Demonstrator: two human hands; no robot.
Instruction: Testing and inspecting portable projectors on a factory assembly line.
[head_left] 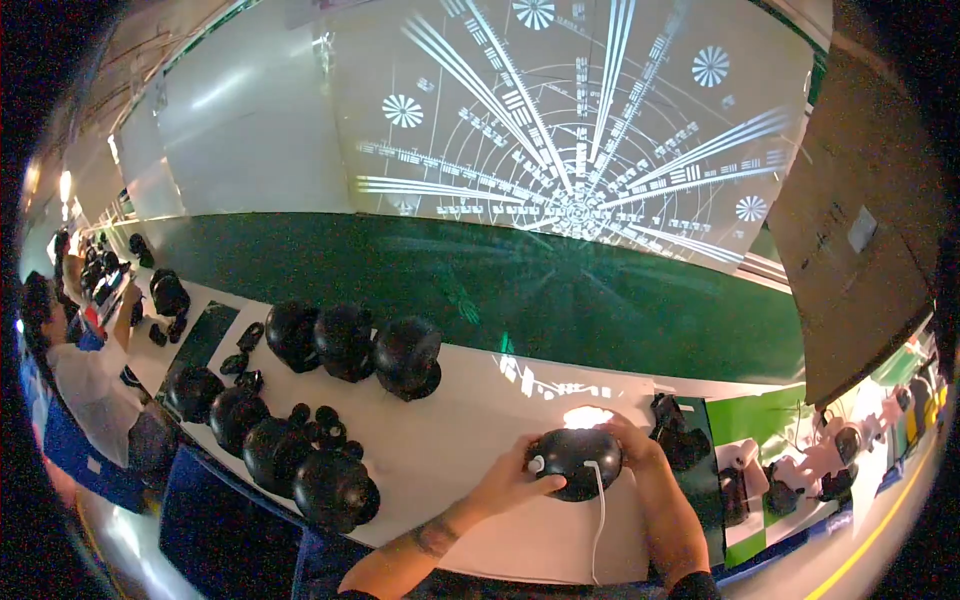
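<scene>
A black round projector [575, 458] rests on or just above the white table, its front glowing brightly on the far side. A white cable [601, 520] runs from its near face toward the table's front edge. My left hand [512, 478] grips its left side, thumb along the near face beside a small white knob or plug [537, 464]. Around the right side curls my right hand [636, 442], its fingertips partly hidden behind the projector. A white test pattern [578, 205] of rays, rings and wheels shines on the pale board ahead.
Several black spheres [335, 490] stand in two groups on the white table [440, 450], with small black parts [325, 425] among them. Black items [678, 430] lie right of my hand. A cardboard sheet [865, 230] hangs at the right. Another person [95, 390] works at the far left.
</scene>
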